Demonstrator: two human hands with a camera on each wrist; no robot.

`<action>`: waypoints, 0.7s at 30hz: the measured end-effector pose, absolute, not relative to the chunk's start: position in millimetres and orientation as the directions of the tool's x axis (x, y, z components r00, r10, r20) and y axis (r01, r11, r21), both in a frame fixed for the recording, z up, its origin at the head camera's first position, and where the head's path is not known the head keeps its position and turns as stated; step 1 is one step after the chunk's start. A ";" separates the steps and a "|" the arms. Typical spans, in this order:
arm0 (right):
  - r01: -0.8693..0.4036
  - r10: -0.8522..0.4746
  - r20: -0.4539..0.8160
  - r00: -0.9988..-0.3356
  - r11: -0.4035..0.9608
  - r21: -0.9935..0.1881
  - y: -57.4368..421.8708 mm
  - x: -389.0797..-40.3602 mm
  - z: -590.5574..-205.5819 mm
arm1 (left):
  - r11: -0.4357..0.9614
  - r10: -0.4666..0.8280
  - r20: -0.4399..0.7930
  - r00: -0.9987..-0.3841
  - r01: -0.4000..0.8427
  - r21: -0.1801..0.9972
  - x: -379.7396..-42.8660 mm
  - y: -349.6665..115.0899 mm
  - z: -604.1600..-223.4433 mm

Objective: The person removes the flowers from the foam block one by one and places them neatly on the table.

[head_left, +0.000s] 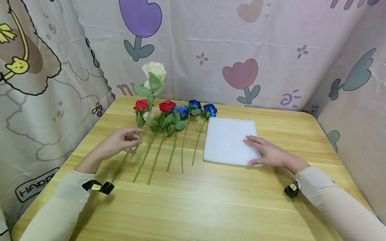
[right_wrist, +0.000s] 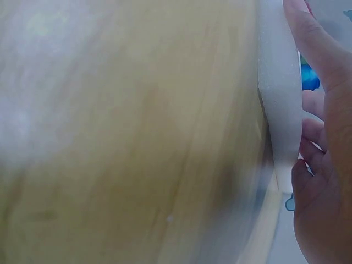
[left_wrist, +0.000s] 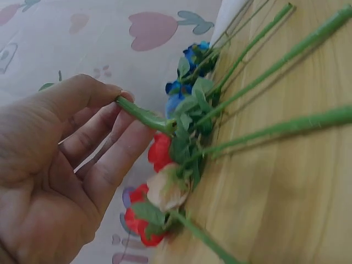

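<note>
My left hand (head_left: 128,140) pinches a green stem between thumb and fingertips, also seen close up in the left wrist view. In the head view that stem belongs to a white artificial rose (head_left: 155,73), whose bloom rises above the other flowers, its lower stem running down toward my wrist. My right hand (head_left: 268,153) rests on the right side of a white foam board (head_left: 226,144), fingers extended over its top and thumb at the near corner. The right wrist view shows the board's edge (right_wrist: 280,110) beside the thumb.
Left of the board lies a row of artificial roses: red ones (head_left: 167,106), a pale pink one (head_left: 153,114) and several blue ones (head_left: 210,109), stems pointing toward me. They lie on a wooden table (head_left: 193,204). Printed cloth (head_left: 193,43) hangs behind and beside it.
</note>
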State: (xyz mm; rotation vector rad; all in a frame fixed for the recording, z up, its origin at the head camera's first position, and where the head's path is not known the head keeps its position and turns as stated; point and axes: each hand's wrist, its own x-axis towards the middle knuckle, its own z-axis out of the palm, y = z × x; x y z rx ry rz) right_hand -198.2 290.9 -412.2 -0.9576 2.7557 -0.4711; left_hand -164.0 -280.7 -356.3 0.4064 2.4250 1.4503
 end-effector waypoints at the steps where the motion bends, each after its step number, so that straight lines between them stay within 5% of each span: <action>1: -0.570 -0.629 -0.070 -0.774 0.741 -0.355 290.8 -198.2 -412.1 | 0.460 0.374 -0.101 -0.922 0.090 0.883 -162.6 -284.1 -357.1; 21: -0.576 -0.634 -0.064 -0.770 0.736 -0.356 290.8 -198.1 -412.5 | 0.508 0.299 -0.130 -0.945 0.042 0.861 -143.0 -350.2 -377.7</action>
